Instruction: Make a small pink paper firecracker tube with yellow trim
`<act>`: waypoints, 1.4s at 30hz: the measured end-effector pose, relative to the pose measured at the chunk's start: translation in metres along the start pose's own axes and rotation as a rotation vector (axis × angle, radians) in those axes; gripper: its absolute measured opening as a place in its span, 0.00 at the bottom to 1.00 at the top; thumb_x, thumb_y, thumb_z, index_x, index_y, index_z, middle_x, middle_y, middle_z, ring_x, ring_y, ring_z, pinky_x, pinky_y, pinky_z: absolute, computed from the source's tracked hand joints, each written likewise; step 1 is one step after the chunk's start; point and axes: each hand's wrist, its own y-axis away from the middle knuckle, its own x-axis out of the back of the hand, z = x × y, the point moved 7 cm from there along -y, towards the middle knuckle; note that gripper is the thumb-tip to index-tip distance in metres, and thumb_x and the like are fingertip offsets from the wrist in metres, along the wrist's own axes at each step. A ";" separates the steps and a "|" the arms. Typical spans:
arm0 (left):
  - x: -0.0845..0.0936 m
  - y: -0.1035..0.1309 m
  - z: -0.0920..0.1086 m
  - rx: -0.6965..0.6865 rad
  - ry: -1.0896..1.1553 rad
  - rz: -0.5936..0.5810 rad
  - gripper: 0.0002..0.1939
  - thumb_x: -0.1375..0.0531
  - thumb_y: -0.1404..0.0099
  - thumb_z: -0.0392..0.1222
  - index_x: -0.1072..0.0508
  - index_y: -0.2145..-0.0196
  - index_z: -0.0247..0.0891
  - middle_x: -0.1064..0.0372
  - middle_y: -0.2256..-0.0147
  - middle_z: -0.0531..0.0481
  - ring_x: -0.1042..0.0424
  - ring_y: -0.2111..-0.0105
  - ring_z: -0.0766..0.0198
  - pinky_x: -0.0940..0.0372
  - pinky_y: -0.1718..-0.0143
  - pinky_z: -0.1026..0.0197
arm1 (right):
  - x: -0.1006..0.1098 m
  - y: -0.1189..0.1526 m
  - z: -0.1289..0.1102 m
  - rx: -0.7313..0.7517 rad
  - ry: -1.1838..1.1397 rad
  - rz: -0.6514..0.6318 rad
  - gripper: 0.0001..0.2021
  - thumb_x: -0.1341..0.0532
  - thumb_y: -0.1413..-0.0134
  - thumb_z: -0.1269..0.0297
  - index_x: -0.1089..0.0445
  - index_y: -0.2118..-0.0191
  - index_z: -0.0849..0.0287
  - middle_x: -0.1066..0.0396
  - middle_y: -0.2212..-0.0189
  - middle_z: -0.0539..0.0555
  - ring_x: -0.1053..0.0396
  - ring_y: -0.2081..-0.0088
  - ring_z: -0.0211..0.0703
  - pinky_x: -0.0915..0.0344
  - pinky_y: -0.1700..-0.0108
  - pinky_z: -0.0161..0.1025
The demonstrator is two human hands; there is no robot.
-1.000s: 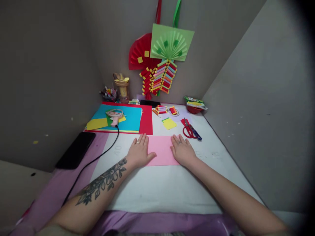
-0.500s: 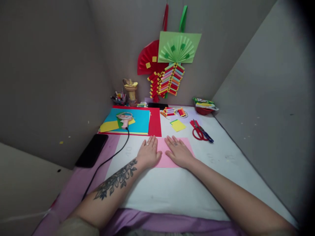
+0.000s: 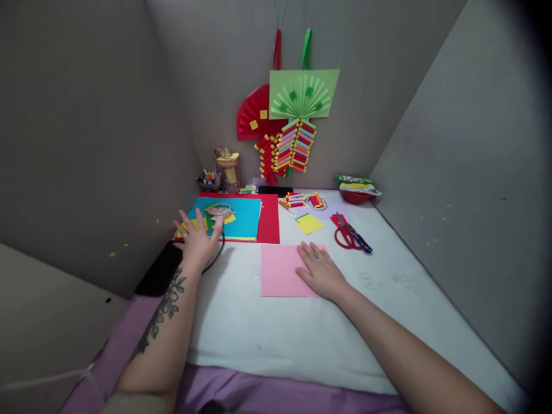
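A sheet of pink paper (image 3: 278,271) lies flat on the white-covered table. My right hand (image 3: 319,270) rests palm down on its right part, fingers stretched out. Off to the left, my left hand (image 3: 196,238) is spread open, holding nothing, over the near left part of the paper stack. Close to its thumb is a pink glue gun (image 3: 219,221) on blue paper (image 3: 248,217); the gun's black cord runs partly hidden behind my hand. Yellow paper under my left fingers is mostly covered.
Red-handled scissors (image 3: 348,238) and a blue-handled tool (image 3: 362,242) lie at the right. Yellow paper (image 3: 309,223) and small rolled paper pieces (image 3: 294,199) sit farther back. A black phone (image 3: 157,273) is at the left edge. Paper fan decorations (image 3: 304,95) hang on the back wall.
My left hand has lifted off the pink paper and moved left toward the glue gun and paper stack. My right hand stays on the pink paper.
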 end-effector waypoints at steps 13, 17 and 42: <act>0.010 0.013 0.031 -0.081 0.125 0.101 0.43 0.51 0.37 0.56 0.66 0.36 0.28 0.84 0.36 0.30 0.75 0.37 0.41 0.58 0.42 0.37 | -0.003 0.001 0.001 0.009 0.006 0.014 0.32 0.56 0.42 0.48 0.55 0.36 0.59 0.57 0.36 0.54 0.62 0.35 0.52 0.59 0.38 0.52; -0.035 0.079 0.136 -0.570 0.172 -0.330 0.38 0.55 0.35 0.54 0.64 0.36 0.29 0.76 0.35 0.36 0.74 0.36 0.52 0.59 0.39 0.48 | -0.004 0.001 0.001 0.020 0.037 0.035 0.31 0.55 0.42 0.49 0.54 0.36 0.60 0.56 0.36 0.55 0.61 0.36 0.52 0.58 0.38 0.52; -0.085 0.135 0.105 -0.784 0.018 -0.506 0.47 0.60 0.42 0.69 0.57 0.37 0.29 0.62 0.36 0.35 0.66 0.36 0.47 0.63 0.40 0.42 | 0.001 0.028 0.033 -0.133 0.206 0.021 0.30 0.59 0.41 0.50 0.55 0.36 0.55 0.56 0.36 0.54 0.60 0.36 0.58 0.59 0.42 0.65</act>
